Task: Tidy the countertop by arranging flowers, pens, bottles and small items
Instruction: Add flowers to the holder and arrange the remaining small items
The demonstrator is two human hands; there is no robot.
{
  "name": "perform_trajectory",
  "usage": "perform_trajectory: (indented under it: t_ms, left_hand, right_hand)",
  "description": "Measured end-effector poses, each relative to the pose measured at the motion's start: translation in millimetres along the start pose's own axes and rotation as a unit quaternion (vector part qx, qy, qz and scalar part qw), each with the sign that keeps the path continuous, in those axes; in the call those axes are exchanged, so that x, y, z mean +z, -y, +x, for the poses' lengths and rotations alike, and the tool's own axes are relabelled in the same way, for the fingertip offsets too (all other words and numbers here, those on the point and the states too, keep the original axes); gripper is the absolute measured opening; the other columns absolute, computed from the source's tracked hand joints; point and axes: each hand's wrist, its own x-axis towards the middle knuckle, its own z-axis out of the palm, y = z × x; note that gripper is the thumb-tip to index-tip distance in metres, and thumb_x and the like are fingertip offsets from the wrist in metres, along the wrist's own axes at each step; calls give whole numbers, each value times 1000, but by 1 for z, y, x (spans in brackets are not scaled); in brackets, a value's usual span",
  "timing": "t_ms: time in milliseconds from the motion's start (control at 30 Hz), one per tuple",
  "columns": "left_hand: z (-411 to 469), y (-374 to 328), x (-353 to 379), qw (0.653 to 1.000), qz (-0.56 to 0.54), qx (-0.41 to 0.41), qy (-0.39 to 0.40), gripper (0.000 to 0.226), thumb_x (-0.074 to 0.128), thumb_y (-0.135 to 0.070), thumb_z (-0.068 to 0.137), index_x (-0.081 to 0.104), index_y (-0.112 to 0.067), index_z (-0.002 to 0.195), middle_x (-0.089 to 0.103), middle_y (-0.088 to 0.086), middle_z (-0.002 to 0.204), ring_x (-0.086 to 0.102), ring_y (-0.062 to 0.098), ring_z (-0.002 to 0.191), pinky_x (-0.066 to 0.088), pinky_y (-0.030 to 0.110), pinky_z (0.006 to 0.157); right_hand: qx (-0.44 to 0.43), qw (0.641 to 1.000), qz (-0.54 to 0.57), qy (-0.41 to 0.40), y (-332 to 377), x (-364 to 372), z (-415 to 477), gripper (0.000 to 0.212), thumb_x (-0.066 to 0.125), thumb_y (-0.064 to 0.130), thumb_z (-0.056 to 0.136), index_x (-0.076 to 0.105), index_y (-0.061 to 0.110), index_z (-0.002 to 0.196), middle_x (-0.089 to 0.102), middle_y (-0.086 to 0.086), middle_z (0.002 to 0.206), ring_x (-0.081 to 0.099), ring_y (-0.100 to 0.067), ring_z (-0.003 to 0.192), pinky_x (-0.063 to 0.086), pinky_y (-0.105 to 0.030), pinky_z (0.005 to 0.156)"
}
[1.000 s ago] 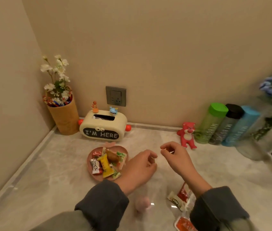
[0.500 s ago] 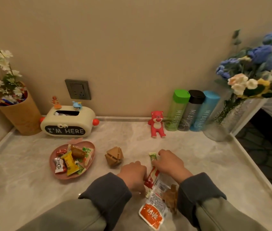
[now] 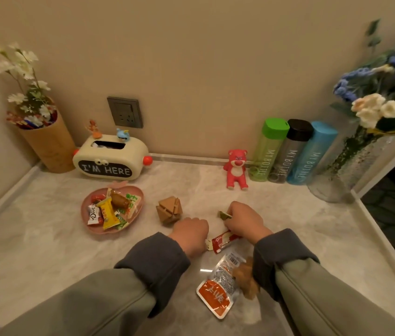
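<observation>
Right hand (image 3: 243,220) closed on green-tipped packet (image 3: 224,215). Left hand (image 3: 190,232) fisted over countertop (image 3: 46,238), contents indiscernible. Red sachet (image 3: 223,240) between both.

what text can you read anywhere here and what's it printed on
"I'M HERE": dark panel on the cream tissue box.
"MY BOTTLE": green bottle, black-capped bottle, blue bottle.
"Dove": white wrapper in the pink dish.
Orange packet and red wrapper: print too blurred to read.

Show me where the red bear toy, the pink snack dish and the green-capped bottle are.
red bear toy (image 3: 236,167), head view, on its belly.
pink snack dish (image 3: 85,209), head view, on its bare left rim.
green-capped bottle (image 3: 265,154), head view, on its clear body.
</observation>
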Motion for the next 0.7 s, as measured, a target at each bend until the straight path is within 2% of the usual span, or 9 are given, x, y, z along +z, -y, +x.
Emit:
perform_trajectory:
  t_ms: [133, 233, 367, 500, 600, 700]
  left_hand:
    - [-2, -1, 3, 1000, 10, 2, 25, 36, 57, -27, 94, 55, -10, 126, 56, 11, 122, 56, 28, 108, 48, 36, 90]
    - [-3, 4, 1, 999, -27, -4, 23, 36, 55, -28, 95, 53, -12, 127, 54, 10, 123, 55, 27, 109, 46, 35, 87]
    - [-6, 26, -13, 983, -155, -43, -85, 28, 47, -31, 99, 49, -13, 120, 58, 7, 109, 59, 24, 95, 45, 33, 74]
    - [-23, 61, -24, 945, -235, -108, -201, 29, 45, -33, 99, 43, -18, 124, 64, 8, 110, 62, 26, 97, 46, 34, 73]
    - [-41, 93, -24, 912, -287, -162, -245, 30, 44, -30, 100, 40, -20, 128, 62, 8, 115, 62, 24, 100, 51, 38, 81]
    - [-59, 129, -23, 880, -318, -226, -270, 43, 46, -24, 99, 34, -21, 140, 50, 8, 135, 50, 26, 123, 42, 39, 103]
  right_hand:
    - [-26, 997, 57, -48, 1, -3, -4, 7, 56, 31, 90, 55, 24, 93, 64, 1, 96, 59, -20, 88, 42, -30, 68]
    - [-49, 973, 203, -103, 15, -12, -7, 7, 57, 30, 92, 58, 24, 91, 63, 4, 88, 59, -18, 84, 42, -32, 68]
    - [-64, 913, 383, -128, 50, -27, -12, 6, 59, 18, 92, 63, 15, 95, 66, -2, 88, 63, -21, 86, 52, -41, 79]
    - [-83, 900, 414, -107, 91, -27, -14, 8, 58, 13, 93, 62, 16, 98, 66, -5, 95, 65, -22, 87, 54, -40, 77]
    - [-98, 910, 397, -69, 128, -17, -16, 6, 59, 15, 92, 61, 19, 95, 66, -3, 94, 67, -22, 84, 58, -42, 76]
    - [-98, 920, 379, -34, 163, -2, -18, 6, 63, 21, 90, 60, 25, 86, 68, 1, 83, 69, -12, 62, 61, -36, 61]
